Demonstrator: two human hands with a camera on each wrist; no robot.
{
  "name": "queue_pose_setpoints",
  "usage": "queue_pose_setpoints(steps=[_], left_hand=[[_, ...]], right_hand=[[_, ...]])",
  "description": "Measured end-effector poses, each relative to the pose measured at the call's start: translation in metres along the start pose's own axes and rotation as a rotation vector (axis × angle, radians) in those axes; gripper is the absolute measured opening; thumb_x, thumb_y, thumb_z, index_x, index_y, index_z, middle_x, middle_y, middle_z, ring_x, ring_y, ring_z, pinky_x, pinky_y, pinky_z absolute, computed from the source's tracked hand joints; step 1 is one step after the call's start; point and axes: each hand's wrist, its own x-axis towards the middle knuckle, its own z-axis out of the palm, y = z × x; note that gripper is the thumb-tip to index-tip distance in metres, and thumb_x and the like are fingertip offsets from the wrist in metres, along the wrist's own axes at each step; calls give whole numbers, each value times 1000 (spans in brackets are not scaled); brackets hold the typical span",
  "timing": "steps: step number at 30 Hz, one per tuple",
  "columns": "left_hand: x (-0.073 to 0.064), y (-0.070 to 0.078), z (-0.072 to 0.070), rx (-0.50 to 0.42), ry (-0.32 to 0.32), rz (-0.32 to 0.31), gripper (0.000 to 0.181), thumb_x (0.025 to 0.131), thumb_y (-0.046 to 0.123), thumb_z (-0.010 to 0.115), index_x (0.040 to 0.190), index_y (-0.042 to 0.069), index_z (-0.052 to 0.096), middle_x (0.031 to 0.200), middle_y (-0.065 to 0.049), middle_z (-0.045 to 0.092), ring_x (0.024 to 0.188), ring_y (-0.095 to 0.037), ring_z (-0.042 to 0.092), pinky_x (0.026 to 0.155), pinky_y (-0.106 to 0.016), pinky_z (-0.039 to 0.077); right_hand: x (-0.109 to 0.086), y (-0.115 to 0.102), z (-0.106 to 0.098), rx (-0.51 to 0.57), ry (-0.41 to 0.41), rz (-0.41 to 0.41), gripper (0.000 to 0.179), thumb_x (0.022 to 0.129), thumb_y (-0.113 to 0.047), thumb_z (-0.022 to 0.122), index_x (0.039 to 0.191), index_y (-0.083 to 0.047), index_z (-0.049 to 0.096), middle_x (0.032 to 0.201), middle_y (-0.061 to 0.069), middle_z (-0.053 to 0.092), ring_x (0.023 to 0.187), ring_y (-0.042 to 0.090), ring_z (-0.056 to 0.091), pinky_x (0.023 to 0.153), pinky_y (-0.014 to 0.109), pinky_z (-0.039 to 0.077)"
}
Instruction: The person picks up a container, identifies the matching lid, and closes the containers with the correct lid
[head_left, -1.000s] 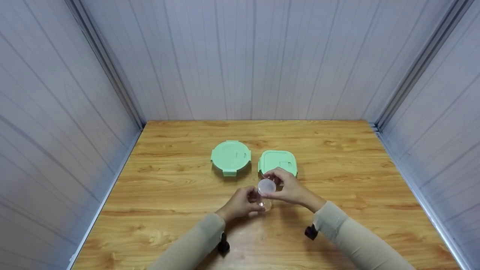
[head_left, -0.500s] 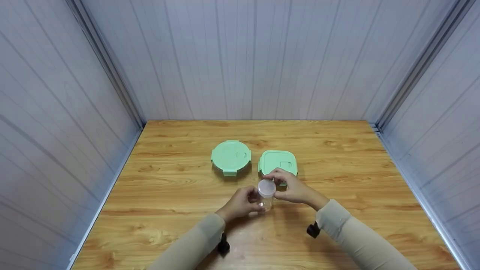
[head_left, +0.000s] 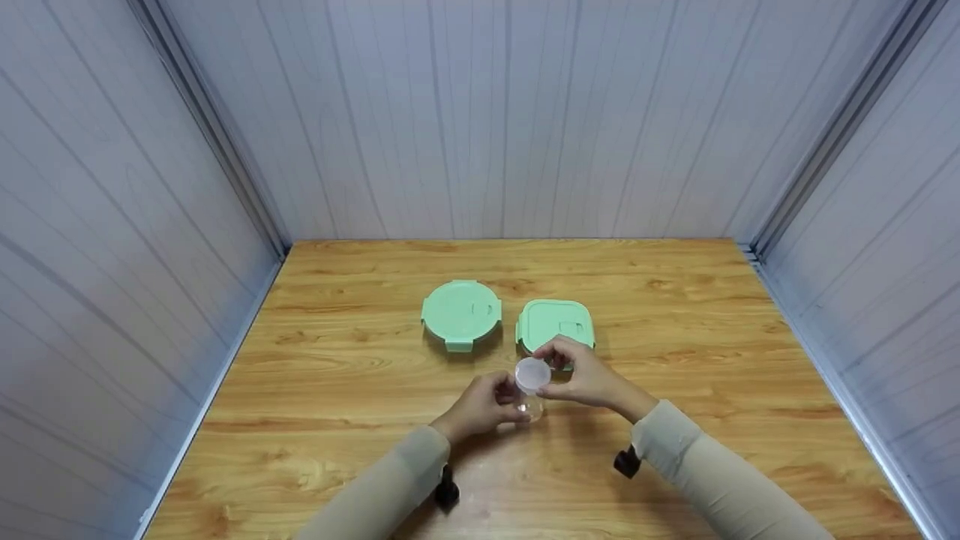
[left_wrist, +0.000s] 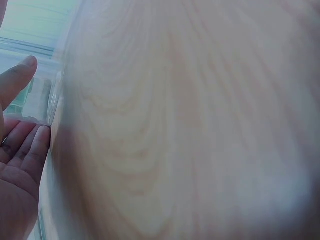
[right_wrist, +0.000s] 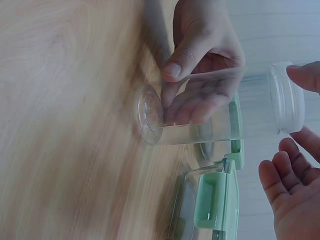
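Note:
A tall clear jar (head_left: 532,409) stands upright on the table between both hands, capped by a round translucent white lid (head_left: 532,373). My left hand (head_left: 480,406) grips the jar's body from the left; in the left wrist view only part of that hand (left_wrist: 22,165) shows at the edge. From the right, my right hand (head_left: 589,381) pinches the lid's rim between thumb and fingers. The right wrist view has the clear jar (right_wrist: 255,107) sideways, the left hand (right_wrist: 207,45) around it, and the right thumb touching the lid (right_wrist: 288,97). I see nothing inside the jar.
Behind the hands sit a round container with a green lid (head_left: 459,309) and, to its right, a squarish one with a green lid (head_left: 551,319), partly behind the right hand. The wooden table (head_left: 337,420) is bounded by pale panel walls (head_left: 480,120).
The right thumb has moved off the lid and back onto it, and the right wrist has shifted slightly right. The left hand and jar have stayed in place.

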Motion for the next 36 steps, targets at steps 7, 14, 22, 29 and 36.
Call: queue_pose_setpoints(steps=[7,14,22,29,36], left_hand=[[0,1,0,1,4,0,34,84,6,93,105,1,67,102,1,69,96,-10,66,90,-22,59],[1,2,0,11,4,11,33,83,7,94,104,4,68,100,3,68,94,-8,64,89,-23,58],[1,1,-1,16,4,11,33,84,8,94,105,5,68,104,1,72,99,-9,67,96,-28,60],[1,0,0,1,0,-3,34,84,7,93,108,2,69,108,-4,73,103,-12,68,98,-31,60],[0,1,-1,21,6,-4,35,84,8,93,106,1,68,105,-3,71,99,-12,66,95,-31,59]], right_hand=[[0,1,5,-25,20,26,47,82,-22,96,114,-5,65,105,8,68,90,15,55,80,26,46],[1,-1,7,-66,24,35,50,82,-28,97,111,-7,62,104,5,66,91,12,56,81,24,48],[0,-5,3,-53,-27,-3,64,84,-23,93,136,1,64,118,11,70,104,18,61,92,28,52],[1,-5,0,-27,-75,-50,61,82,-3,78,143,-3,66,124,13,69,108,23,60,96,35,53],[1,-6,0,-32,-56,-49,54,81,-4,79,135,-1,71,120,13,71,107,23,62,94,35,54]])
